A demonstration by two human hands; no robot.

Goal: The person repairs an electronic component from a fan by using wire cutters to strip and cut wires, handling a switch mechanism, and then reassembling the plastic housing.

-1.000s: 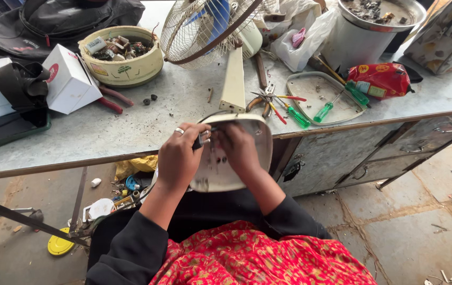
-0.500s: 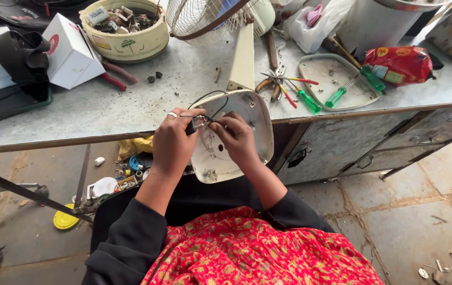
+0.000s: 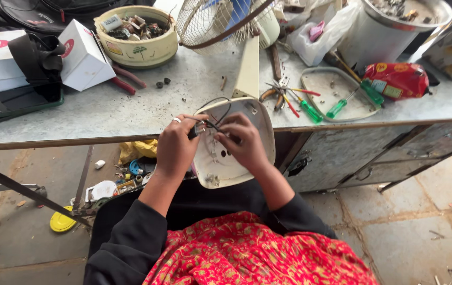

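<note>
Two hands are engaged at one cream fan base (image 3: 236,158), which is tipped underside-up against the near edge of the bench (image 3: 131,113), the fan's column and wire guard (image 3: 215,24) lying back across the top.

Item 1: black wires (image 3: 216,113), looped out of the base's open underside and gathered at its upper edge.
Item 2: left hand (image 3: 176,150), ringed, fingers closed narrowly on a small connector (image 3: 199,128) where the wires meet.
Item 3: right hand (image 3: 244,145), fingers pinched on the wire end just beside that connector; whether a tool is held cannot be told.

Step judged in hand: wiring inside the base is being joined or freed at the connector. A fine, steady pinch and a braced base are called for next, since the base is propped only by the bench edge and lap.

Surroundings: green screwdrivers (image 3: 323,108) on a tray (image 3: 337,87), pliers (image 3: 276,92), a bowl (image 3: 136,37) of small parts, white boxes (image 3: 81,55), a red packet (image 3: 397,79).
</note>
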